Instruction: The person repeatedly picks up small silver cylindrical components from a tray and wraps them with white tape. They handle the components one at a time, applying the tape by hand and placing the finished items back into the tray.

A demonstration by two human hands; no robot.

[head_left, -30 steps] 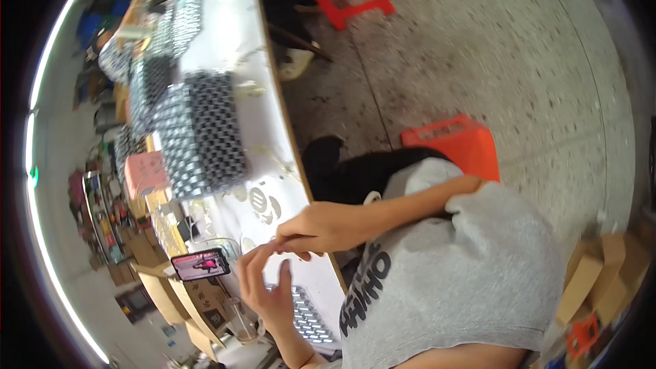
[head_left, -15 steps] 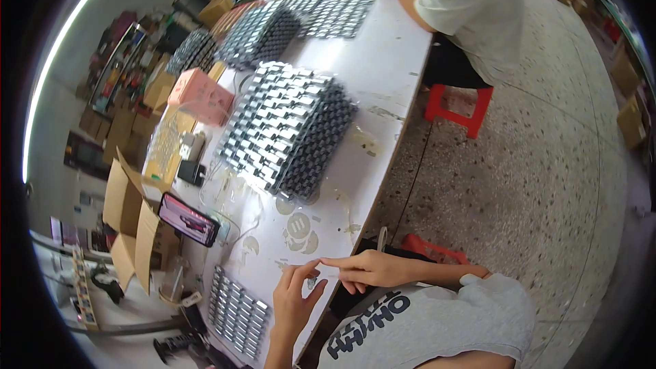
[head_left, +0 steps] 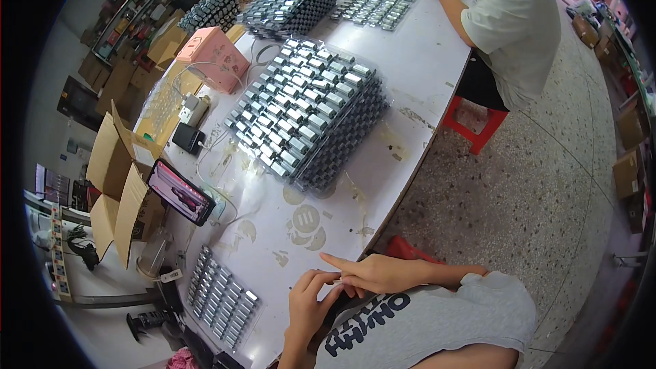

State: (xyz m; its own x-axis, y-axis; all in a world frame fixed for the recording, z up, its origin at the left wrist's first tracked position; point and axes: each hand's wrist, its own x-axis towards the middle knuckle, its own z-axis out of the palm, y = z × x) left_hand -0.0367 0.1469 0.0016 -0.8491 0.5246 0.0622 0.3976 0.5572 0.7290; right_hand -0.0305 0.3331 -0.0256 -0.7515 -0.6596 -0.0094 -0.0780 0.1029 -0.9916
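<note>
Over the near edge of the table, my left hand [head_left: 309, 302] and my right hand [head_left: 378, 274] meet at the fingertips. The thumb and fingers of my left hand are pinched together. My right hand points its index finger outward, while its thumb and other fingers curl in against the left fingertips. Whatever lies between them is too small and covered to make out. Left of my left hand, a clear tray of small shiny metal parts [head_left: 223, 298] lies flat on the white table [head_left: 273, 222].
A tall stack of filled trays [head_left: 307, 113] stands mid-table, with more stacks [head_left: 290, 7] behind. On the left are a phone [head_left: 180, 193], a black adapter [head_left: 188, 139], a pink box [head_left: 214, 59] and an open carton [head_left: 119, 188]. Another person [head_left: 516, 27] sits at the far right side.
My hands have drawn closer together, the left fingers closing from a loose curve into a pinch against the right hand. The view has shifted, so the table appears turned slightly.
</note>
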